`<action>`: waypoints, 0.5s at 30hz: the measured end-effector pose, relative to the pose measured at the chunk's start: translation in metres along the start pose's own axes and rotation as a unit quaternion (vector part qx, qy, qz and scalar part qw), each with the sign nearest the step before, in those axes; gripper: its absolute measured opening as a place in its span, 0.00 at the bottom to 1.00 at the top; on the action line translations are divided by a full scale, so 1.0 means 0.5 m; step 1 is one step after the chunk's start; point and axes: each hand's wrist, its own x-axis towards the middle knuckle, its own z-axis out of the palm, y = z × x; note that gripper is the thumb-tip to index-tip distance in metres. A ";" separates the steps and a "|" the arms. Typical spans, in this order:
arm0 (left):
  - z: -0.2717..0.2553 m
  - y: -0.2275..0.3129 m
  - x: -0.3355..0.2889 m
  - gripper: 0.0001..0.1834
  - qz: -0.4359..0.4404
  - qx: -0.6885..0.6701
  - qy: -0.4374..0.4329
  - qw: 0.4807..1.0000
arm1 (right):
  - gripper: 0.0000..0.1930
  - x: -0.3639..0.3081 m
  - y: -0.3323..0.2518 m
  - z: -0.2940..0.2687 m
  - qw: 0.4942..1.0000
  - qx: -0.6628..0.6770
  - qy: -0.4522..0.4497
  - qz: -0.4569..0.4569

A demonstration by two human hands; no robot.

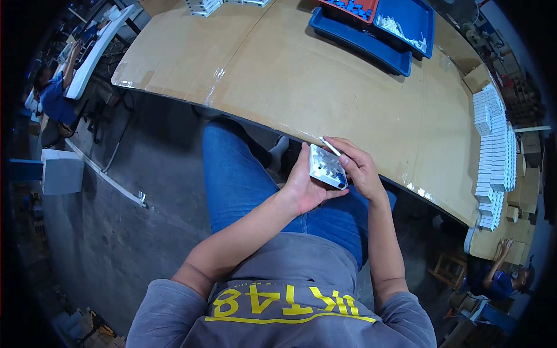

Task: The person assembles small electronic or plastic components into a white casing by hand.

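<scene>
My left hand is closed around a small, square white plastic housing just off the table's near edge, above my lap. The housing's upturned face shows greyish inner parts and a bit of blue at one corner. A thin white plastic stick is pinched between the thumb and fingers of my right hand, over the housing's right edge. From this view I cannot tell whether the stick touches the housing.
A cardboard-covered table spans the front. At its far side stand a red tray of blue parts, a blue tray of white sticks and a shallower blue tray. White housings are stacked at right. Other people sit at both sides.
</scene>
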 end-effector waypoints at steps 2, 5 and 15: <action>0.003 0.001 -0.002 0.42 -0.002 -0.001 0.002 1.000 | 0.20 0.000 -0.003 0.001 1.000 -0.015 -0.007 -0.003; 0.013 0.001 -0.006 0.41 0.005 0.003 -0.002 1.000 | 0.20 -0.001 -0.002 -0.001 1.000 -0.010 -0.019 0.000; 0.003 -0.007 0.004 0.39 0.023 0.010 -0.010 1.000 | 0.20 -0.006 -0.007 0.004 0.998 -0.010 -0.028 0.055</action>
